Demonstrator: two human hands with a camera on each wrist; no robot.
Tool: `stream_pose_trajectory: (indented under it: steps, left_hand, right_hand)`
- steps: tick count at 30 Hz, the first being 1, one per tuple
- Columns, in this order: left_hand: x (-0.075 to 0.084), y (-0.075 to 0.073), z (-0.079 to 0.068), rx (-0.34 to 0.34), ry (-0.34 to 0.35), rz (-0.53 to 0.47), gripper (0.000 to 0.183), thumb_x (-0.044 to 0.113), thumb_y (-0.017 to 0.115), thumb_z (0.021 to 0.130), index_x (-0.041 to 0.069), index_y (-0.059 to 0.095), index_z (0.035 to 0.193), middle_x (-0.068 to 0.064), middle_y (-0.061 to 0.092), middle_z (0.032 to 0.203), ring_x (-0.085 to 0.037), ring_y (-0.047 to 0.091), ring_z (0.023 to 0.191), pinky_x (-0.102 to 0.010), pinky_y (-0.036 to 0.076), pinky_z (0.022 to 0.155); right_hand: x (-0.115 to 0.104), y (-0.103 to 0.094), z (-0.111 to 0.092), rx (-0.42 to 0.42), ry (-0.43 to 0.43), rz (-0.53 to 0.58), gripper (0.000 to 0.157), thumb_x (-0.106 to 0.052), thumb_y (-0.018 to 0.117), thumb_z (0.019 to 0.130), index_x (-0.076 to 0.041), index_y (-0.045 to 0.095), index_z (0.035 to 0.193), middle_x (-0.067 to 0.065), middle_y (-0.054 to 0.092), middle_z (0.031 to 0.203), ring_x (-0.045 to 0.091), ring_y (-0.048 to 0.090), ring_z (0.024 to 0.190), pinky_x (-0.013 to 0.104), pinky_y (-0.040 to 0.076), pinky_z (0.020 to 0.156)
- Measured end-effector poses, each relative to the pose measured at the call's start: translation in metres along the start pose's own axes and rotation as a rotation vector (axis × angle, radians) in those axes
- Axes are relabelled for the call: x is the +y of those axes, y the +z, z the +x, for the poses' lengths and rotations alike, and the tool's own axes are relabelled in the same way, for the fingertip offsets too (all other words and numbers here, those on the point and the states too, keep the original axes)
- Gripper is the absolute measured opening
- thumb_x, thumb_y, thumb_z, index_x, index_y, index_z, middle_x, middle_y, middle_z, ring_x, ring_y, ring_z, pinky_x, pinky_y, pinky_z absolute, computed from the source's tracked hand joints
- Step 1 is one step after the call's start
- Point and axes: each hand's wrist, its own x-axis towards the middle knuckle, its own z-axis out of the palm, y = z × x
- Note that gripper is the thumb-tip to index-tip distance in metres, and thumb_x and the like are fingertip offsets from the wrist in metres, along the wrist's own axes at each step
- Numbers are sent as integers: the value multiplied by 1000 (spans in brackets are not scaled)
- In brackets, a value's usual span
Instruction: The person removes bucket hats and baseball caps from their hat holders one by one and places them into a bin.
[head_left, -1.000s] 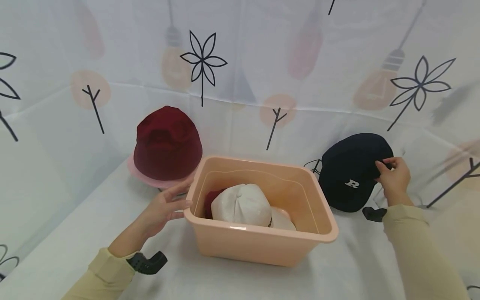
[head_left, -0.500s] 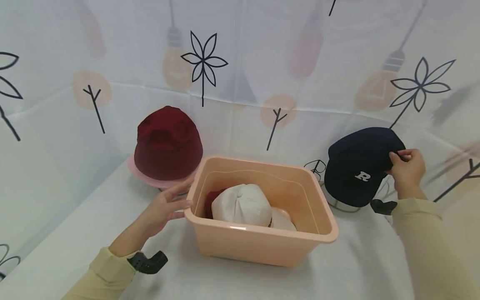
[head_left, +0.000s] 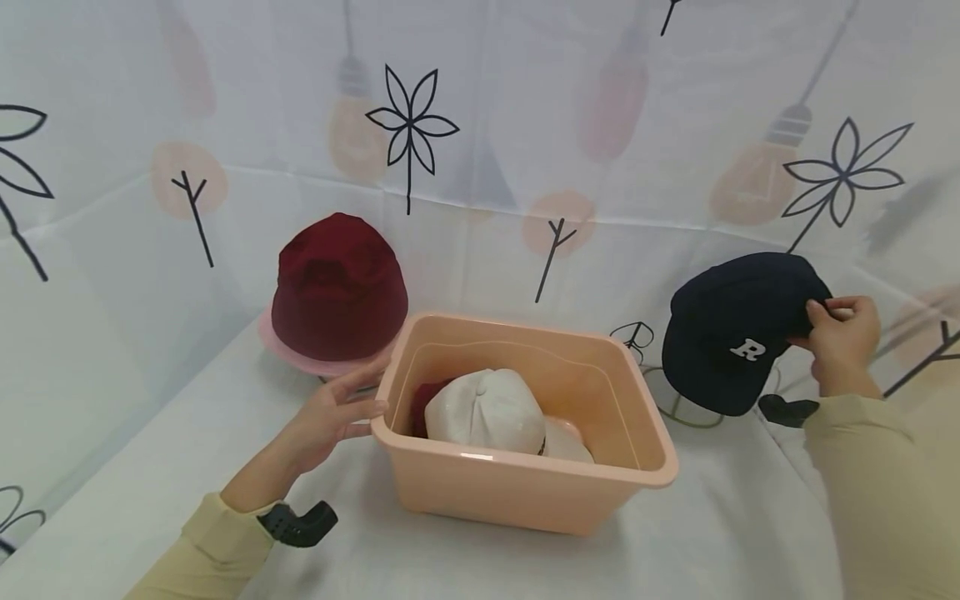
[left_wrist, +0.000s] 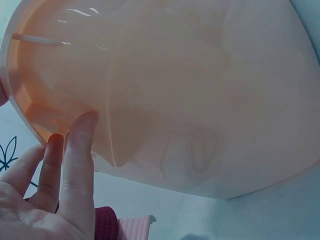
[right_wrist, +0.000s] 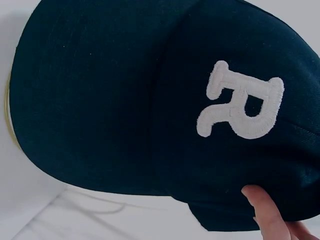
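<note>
My right grip [head_left: 847,337] pinches the dark cap [head_left: 738,329] at its edge, far right. My left grip [head_left: 322,423], fingers spread, touches the left end of the tub [head_left: 495,492]. White cap [head_left: 483,412] inside: head view only. Stitching on letter R [right_wrist: 237,112]: right wrist view only.

Wears a khaki-beige left sleeve [head_left: 202,554] and a matching right sleeve [head_left: 873,492], both long, plain and softly creased, ending in broad cuffs [head_left: 227,533] (folded-looking on the left) short of a bare left hand [head_left: 322,423] and a bare right hand [head_left: 846,340]. Carries a black, curved left wrist piece [head_left: 298,530] with small dots near the cuff, plus a black, blunt-ended right wrist piece [head_left: 786,412], too small for finer detail.
</note>
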Motion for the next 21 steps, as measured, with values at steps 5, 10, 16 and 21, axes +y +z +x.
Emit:
stream_pose_trajectory:
  steps: [5,10,16,21]
  left_hand:
    - [0,1,0,-1,-1,-5,67,13,63,88,13,30,146,-18,33,143,-40,38,125,-46,49,86]
    - [1,2,-1,3,0,11,67,13,63,88,13,30,146,-19,32,143,-39,37,126,-46,48,86]
    - [3,1,-1,4,-4,10,67,14,63,88,12,30,147,-18,32,144,-39,38,126,-46,48,86]
    - [3,1,0,1,-3,9,68,14,63,88,13,30,147,-18,32,144,-39,37,126,-45,49,86]
  right_hand:
    - [-6,-5,1,-11,16,84,19,-3,55,89,-15,41,89,0,39,100,3,54,58,28,48,36]
    - [-10,-13,5,3,30,64,18,-10,57,89,-19,41,92,-3,38,100,2,48,72,25,48,37]
    - [-15,-17,9,82,37,-42,17,-20,58,89,-26,42,92,-8,39,99,-2,51,70,20,45,36]
    - [-19,-18,8,135,37,-98,17,-21,58,89,-29,43,91,-12,39,99,4,48,96,16,41,35]
